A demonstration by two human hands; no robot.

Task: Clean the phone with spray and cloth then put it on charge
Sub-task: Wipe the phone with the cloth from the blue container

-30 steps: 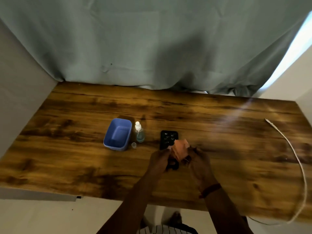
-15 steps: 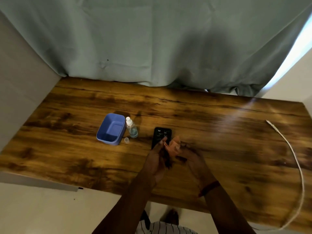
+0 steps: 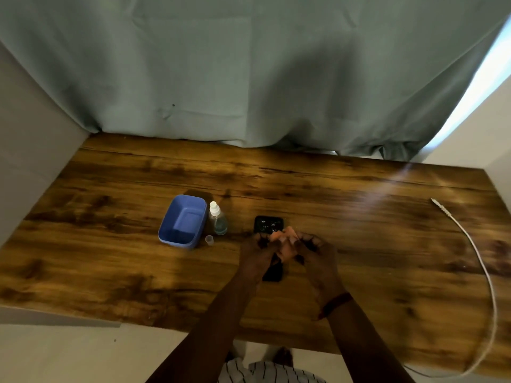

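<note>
A black phone [image 3: 268, 224] lies flat on the wooden table [image 3: 359, 244], its near half hidden under my hands. Both hands hold a small orange cloth [image 3: 284, 239] bunched between their fingers just above the phone. My left hand [image 3: 258, 254] grips the cloth's left side and my right hand [image 3: 315, 252] its right side. A clear spray bottle [image 3: 218, 218] with a white top stands left of the phone, with its small clear cap [image 3: 209, 240] on the table in front of it. A white charging cable [image 3: 470, 244] curves along the table's right side, plug end at the far right.
A blue plastic tub [image 3: 182, 221] sits just left of the spray bottle. A grey-green curtain [image 3: 249, 73] hangs behind the table's far edge. Walls close in on the left and the right.
Both hands have stayed over the phone, working the orange cloth between the fingers. The camera has shifted a little, so the whole scene sits differently in the frame.
</note>
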